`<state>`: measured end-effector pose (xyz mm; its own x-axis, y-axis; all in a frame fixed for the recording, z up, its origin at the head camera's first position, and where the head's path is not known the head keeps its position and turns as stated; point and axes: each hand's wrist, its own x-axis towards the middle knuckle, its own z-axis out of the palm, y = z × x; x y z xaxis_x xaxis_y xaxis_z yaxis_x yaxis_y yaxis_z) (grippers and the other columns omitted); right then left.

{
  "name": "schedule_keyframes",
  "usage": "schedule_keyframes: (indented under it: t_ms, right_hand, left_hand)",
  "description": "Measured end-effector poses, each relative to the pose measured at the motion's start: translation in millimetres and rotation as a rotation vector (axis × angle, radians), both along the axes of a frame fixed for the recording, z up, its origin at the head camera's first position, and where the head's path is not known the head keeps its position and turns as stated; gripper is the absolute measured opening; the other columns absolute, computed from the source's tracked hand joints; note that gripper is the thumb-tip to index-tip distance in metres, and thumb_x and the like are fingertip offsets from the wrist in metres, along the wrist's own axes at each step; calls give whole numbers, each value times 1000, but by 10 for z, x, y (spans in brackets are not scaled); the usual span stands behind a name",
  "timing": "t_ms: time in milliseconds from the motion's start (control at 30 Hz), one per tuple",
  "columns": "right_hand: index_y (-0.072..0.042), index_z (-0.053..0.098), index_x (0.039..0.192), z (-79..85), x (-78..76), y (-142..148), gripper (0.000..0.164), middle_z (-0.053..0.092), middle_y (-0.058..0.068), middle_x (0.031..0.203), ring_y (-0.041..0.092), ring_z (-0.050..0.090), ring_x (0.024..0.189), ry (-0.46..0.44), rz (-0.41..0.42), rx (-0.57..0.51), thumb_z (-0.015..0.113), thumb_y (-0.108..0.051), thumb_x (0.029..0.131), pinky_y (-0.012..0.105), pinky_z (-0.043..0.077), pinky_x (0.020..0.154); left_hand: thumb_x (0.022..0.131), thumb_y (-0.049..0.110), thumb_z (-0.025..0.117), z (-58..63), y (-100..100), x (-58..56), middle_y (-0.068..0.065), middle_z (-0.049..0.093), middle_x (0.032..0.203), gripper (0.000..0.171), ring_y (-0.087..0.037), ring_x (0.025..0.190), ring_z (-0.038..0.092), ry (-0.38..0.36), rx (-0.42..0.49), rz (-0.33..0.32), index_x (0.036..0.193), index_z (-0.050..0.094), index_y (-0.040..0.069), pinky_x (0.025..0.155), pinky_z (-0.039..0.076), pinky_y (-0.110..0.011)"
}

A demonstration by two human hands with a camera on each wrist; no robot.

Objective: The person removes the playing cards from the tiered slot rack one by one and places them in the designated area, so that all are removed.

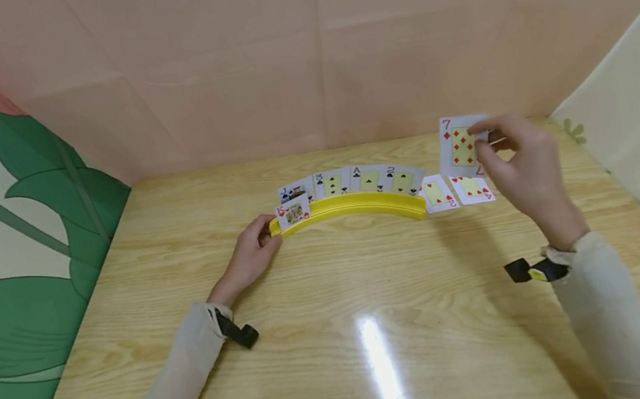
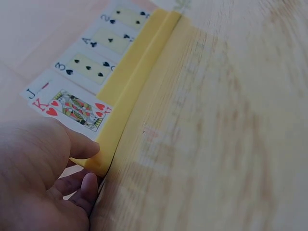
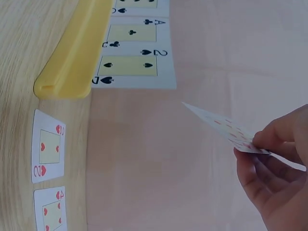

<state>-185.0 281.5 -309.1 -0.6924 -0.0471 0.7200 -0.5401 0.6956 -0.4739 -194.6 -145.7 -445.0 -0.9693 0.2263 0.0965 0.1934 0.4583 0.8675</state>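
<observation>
A curved yellow card holder [image 1: 351,206] stands on the table, and my left hand [image 1: 251,252] grips its left end, thumb on the front face in the left wrist view. Upright in its rear are a jack, a three of spades [image 2: 84,67], an ace of clubs [image 3: 132,32] and a two of spades [image 3: 127,65]. The king of hearts [image 2: 74,109] stands in front at the left end, partly covering the jack. Raised beyond the holder's right end, my right hand [image 1: 524,159] pinches a seven of diamonds [image 1: 454,145] between thumb and fingers.
To the right of the holder, a two of hearts [image 1: 437,193] and a four of hearts [image 1: 472,190] lie face up on the wooden table [image 1: 313,335]. A pinkish cloth wall [image 1: 230,70] rises behind the table. Patterned cloths hang at both sides.
</observation>
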Motion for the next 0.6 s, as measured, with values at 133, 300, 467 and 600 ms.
schedule_keyframes:
  t_ms: [133, 300, 467, 600]
  right_hand:
    - [4, 73, 104, -27, -41, 106, 21, 71, 17, 99, -2, 58, 84, -23, -5, -31, 63, 10, 86, 6, 44, 75]
    - [2, 75, 103, -67, -95, 214, 19, 71, 17, 99, -1, 59, 84, -51, -52, -67, 64, 5, 88, 7, 45, 74]
    - [1, 75, 103, -136, -159, 347, 16, 71, 13, 98, -5, 58, 79, -117, -125, -95, 65, -1, 90, 8, 44, 72]
    - [2, 74, 103, -212, -212, 478, 17, 70, 11, 97, -8, 57, 78, -165, -185, -86, 63, -4, 92, 7, 43, 68]
  left_hand:
    - [98, 6, 59, 3, -1, 0, -15, 60, 115, 36, -20, 88, 52, 9, -5, -1, 133, 54, 1, 72, 43, -25]
    - [98, 6, 60, 8, 3, 3, -16, 61, 115, 36, -21, 88, 53, 14, -8, 5, 133, 55, 1, 73, 43, -24]
    - [97, 5, 60, 4, 14, 12, -17, 61, 115, 36, -21, 89, 54, 10, -1, 12, 132, 55, -1, 73, 43, -23]
    - [98, 5, 59, 12, 29, 14, -17, 60, 116, 36, -20, 89, 53, 9, -2, 9, 133, 54, 0, 73, 43, -24]
